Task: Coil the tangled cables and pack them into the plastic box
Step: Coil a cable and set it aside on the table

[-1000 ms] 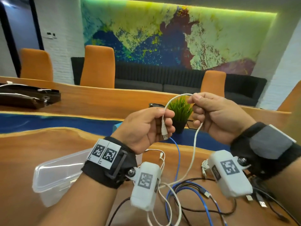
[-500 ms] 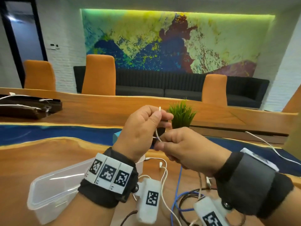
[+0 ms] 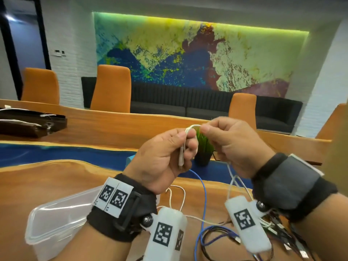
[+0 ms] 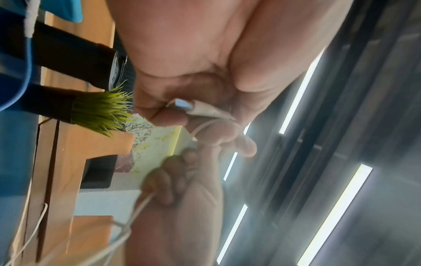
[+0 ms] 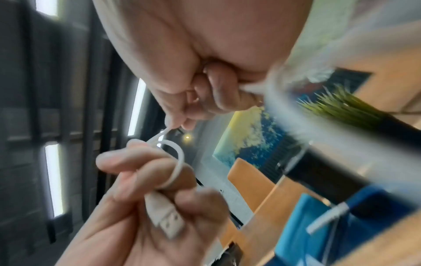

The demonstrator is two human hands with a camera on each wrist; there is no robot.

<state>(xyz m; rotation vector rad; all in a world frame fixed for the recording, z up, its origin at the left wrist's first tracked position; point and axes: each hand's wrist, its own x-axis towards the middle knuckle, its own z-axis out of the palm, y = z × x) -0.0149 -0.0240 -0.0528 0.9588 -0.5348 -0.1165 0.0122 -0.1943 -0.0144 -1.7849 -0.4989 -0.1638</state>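
Both hands are raised above the wooden table (image 3: 47, 181). My left hand (image 3: 163, 157) grips the USB plug end of a white cable (image 3: 190, 128), the plug (image 5: 166, 221) pointing down out of my fist, a loop around my fingers. My right hand (image 3: 231, 146) pinches the same white cable just to the right and its slack hangs down past my wrist. A clear plastic box (image 3: 56, 221) stands open at the lower left. A tangle of blue, black and white cables (image 3: 211, 240) lies on the table below my hands.
A small potted grass plant (image 3: 204, 147) stands just behind my hands. A dark case (image 3: 28, 123) lies on the far left of the table. Orange chairs (image 3: 111, 87) and a black sofa line the far side.
My right hand rose from below my left hand to level with it, carrying the white cable up and over into a small loop. My left hand kept its grip on the plug end.
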